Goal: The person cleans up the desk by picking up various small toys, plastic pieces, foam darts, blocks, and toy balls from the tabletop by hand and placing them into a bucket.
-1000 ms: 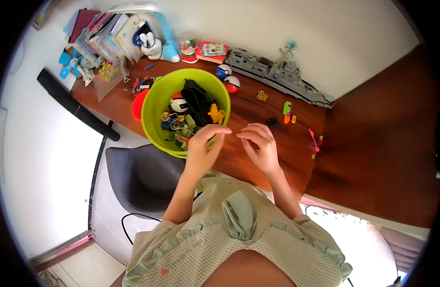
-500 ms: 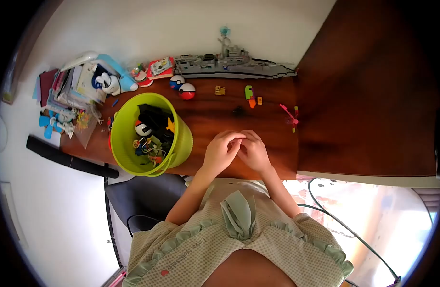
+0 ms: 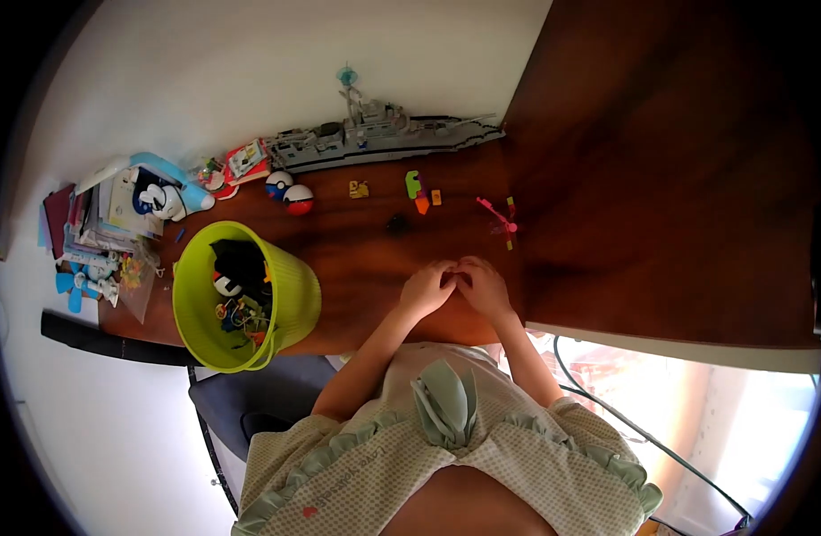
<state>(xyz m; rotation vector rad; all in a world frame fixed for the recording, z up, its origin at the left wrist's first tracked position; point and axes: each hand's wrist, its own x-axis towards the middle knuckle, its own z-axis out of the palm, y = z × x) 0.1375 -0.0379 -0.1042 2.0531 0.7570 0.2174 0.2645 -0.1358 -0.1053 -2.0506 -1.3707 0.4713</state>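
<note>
Worktop: grey toy ship far side, green bucket left, holding mixed toys. Hands fingertips together over near edge; can't tell if pinching anything. Pink toy right, beyond hands.

Black piece: small and dark, its details blurred; seen lying on the brown desk, below the green-and-orange toy in the view; black piece left uncovered.
Pink toy: slender, tipped with yellow-green ends; laid slantwise near the desk's right side.
</note>
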